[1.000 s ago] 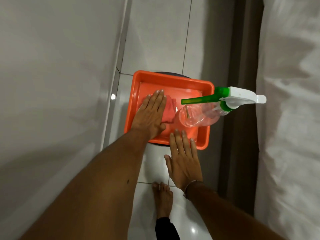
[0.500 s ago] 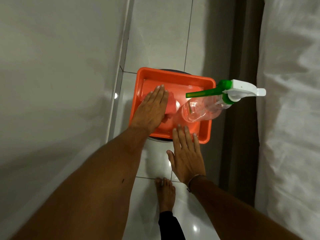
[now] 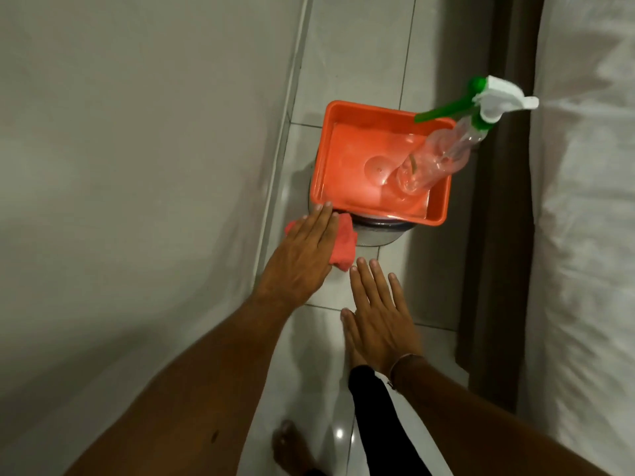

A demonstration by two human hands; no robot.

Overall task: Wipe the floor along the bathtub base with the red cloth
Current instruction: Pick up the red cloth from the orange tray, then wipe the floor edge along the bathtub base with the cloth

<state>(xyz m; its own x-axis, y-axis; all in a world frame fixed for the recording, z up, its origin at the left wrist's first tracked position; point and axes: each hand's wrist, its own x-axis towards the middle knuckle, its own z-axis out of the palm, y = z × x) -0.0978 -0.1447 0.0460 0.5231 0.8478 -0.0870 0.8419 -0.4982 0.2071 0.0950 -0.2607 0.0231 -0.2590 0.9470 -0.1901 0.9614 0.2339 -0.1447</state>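
**Inspector:** Premises: a narrow strip of pale tiled floor between the bathtub wall on the left and a white curtain on the right. Floor glossy, grout lines visible.

**Clerk:** Items on the floor?

**Inspector:** One orange tray, resting on a dark round base that shows only at its near edge. A clear spray bottle with a green and white trigger head leans tilted in the tray's right side, head past the rim.

**Clerk:** The cloth?

**Inspector:** The red cloth lies outside the tray, just beside its near left corner, close to the tub base. The left hand is laid flat over it, fingers straight and together, palm down; cloth shows on both sides of the hand.

**Clerk:** The other hand?

**Inspector:** The right hand is spread flat, fingers splayed, holding nothing, near the cloth's lower corner. Whether it touches the tile, I cannot tell. One bare foot stands below.
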